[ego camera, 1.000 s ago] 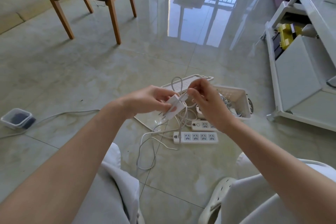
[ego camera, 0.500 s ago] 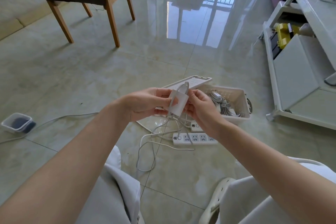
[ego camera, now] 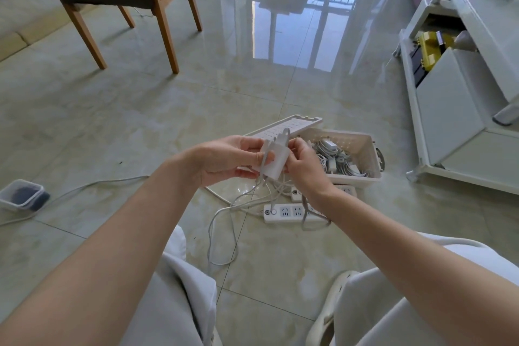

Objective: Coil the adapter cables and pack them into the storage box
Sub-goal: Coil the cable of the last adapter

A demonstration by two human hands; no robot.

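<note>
white adapter [ego camera: 273,161] now stands nearly upright between both hands, prongs at 12 o'clock; a second ago it lay slanted. left hand [ego camera: 222,160] grips it from 9 o'clock, thumb across its face. right hand [ego camera: 307,170], lower than before, pinches its 3 o'clock edge. its cable [ego camera: 208,244] hangs in loose loops to the floor. storage box [ego camera: 359,180], holding cables, sits at 3 o'clock, its lid [ego camera: 280,128] behind the hands. the right wrist partly hides a power strip [ego camera: 289,212].
</note>
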